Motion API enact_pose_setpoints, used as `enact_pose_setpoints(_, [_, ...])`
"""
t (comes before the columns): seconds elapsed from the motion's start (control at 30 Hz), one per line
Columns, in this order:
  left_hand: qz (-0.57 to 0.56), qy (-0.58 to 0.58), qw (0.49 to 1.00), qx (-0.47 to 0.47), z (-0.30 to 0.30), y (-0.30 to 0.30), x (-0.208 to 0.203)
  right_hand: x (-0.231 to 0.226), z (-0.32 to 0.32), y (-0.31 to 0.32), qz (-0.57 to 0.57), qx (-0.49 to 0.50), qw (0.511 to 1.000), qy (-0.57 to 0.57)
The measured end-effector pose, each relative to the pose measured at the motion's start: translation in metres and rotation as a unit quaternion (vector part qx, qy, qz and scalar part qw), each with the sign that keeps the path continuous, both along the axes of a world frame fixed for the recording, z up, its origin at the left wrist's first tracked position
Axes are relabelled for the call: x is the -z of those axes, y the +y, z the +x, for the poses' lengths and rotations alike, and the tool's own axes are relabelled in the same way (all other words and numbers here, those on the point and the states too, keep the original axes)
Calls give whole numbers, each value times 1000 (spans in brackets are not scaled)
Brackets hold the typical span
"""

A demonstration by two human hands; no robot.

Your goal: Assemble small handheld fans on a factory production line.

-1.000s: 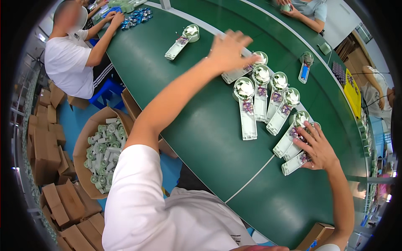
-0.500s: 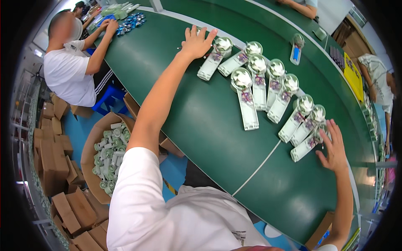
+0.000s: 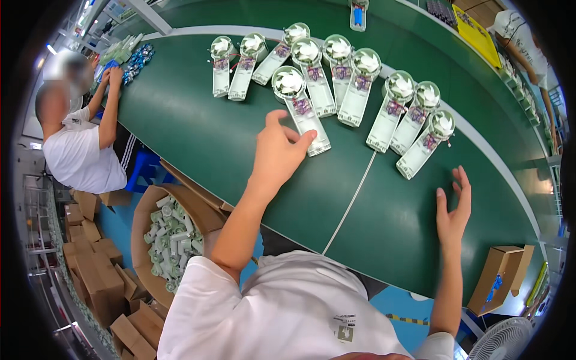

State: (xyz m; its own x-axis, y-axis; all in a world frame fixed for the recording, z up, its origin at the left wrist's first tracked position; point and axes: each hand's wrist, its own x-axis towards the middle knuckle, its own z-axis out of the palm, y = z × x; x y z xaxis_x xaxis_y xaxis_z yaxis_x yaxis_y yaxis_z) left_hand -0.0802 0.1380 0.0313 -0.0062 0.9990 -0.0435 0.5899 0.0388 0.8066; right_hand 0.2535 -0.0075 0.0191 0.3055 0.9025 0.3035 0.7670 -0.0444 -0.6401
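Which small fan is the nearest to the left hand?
The small fan whose lower end is partly covered by the left hand; neither hand overlaps any other.

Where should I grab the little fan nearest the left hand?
Probably by the handle, at its lower end, from the near side, pinching the long edges: it's narrow and lies nearest, while the white blades and purplish parts sit farther away.

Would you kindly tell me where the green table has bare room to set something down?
On the table, bare patches lie between left hand and right hand, and between right hand and open cardboard box. The far side is crowded with fan units lying close together.
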Motion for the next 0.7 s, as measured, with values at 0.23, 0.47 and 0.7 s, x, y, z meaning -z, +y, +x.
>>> enact_pose_setpoints(0.23, [-120,-35,981,148,0,-89,-13,-6,-51,-91,-44,65,987,139])
enact_pose_setpoints(0.47, [-104,-52,924,364,55,-142,2,-39,-92,-111,-139,92,898,407])
enact_pose_setpoints(0.7, [-71,-40,893,444,80,-154,8,-33,-91,-110,-165,130,891,403])
